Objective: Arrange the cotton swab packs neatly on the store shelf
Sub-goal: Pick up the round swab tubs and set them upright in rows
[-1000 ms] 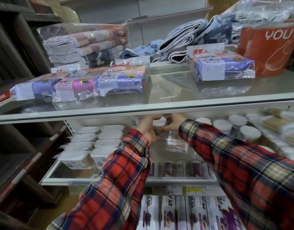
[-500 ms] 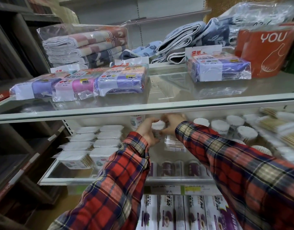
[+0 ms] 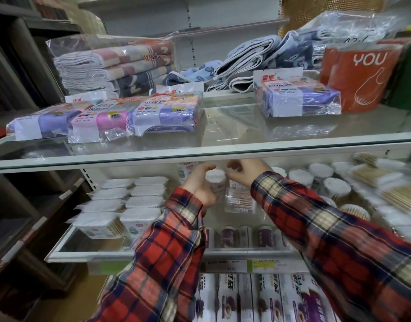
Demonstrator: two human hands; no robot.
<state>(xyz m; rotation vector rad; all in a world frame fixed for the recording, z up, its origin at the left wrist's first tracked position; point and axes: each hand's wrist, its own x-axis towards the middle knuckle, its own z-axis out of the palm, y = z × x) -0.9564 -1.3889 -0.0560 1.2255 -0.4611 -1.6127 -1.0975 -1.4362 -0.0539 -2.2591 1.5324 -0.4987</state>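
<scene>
The glass shelf point(image 3: 134, 253) carries flat white swab packs point(image 3: 130, 201) in two rows toward its left edge, round tubs point(image 3: 334, 187) of swabs toward the right edge, wooden-stemmed swab packs point(image 3: 395, 194) (blurred) at the far right, and a clear box point(image 3: 240, 198) mid-shelf.

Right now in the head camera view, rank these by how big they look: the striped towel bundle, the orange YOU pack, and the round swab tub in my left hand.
1. Striped towel bundle
2. Orange YOU pack, though it sits nearer and partly cut off, so the gap is unsure
3. Round swab tub, gripped by the left hand
</scene>
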